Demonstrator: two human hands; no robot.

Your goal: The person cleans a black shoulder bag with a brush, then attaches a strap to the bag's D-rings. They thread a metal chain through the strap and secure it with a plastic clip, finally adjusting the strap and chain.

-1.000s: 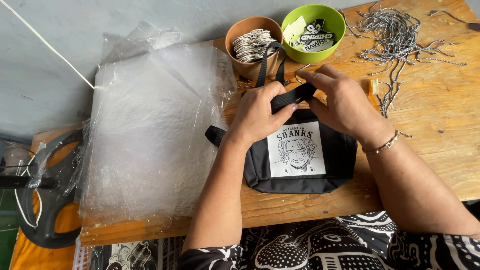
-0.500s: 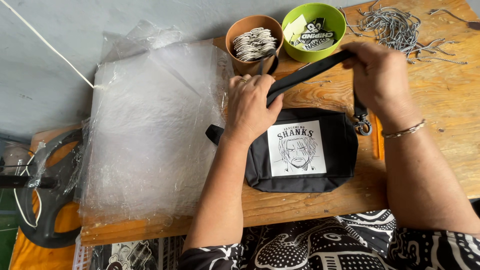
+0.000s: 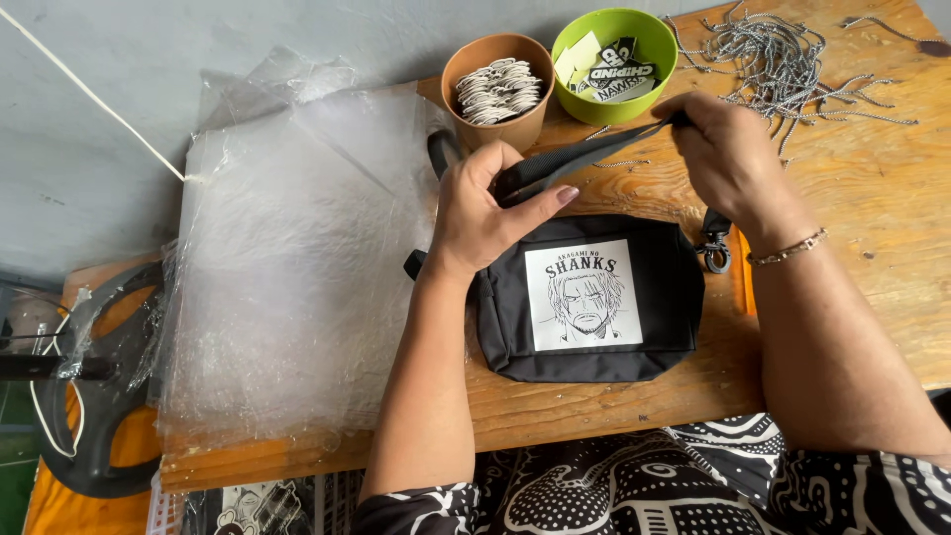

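Both hands are on the black strap [image 3: 584, 157], stretched taut just behind the black pouch [image 3: 591, 297] on the wooden desk [image 3: 852, 258]. The left hand [image 3: 485, 213] pinches one end between thumb and fingers; the right hand [image 3: 728, 159] pinches the other, higher end. The strap's long axis runs hand to hand, climbing toward the green bowl [image 3: 614, 59]. Clear plastic sheets [image 3: 287, 267] lie left of the pouch.

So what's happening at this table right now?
A person holds a black strap stretched between both hands: left hand near the brown cup, right hand by the green bowl. Below lies a small black bag with a printed face patch, on a wooden table. Clear plastic bags are stacked at the left.
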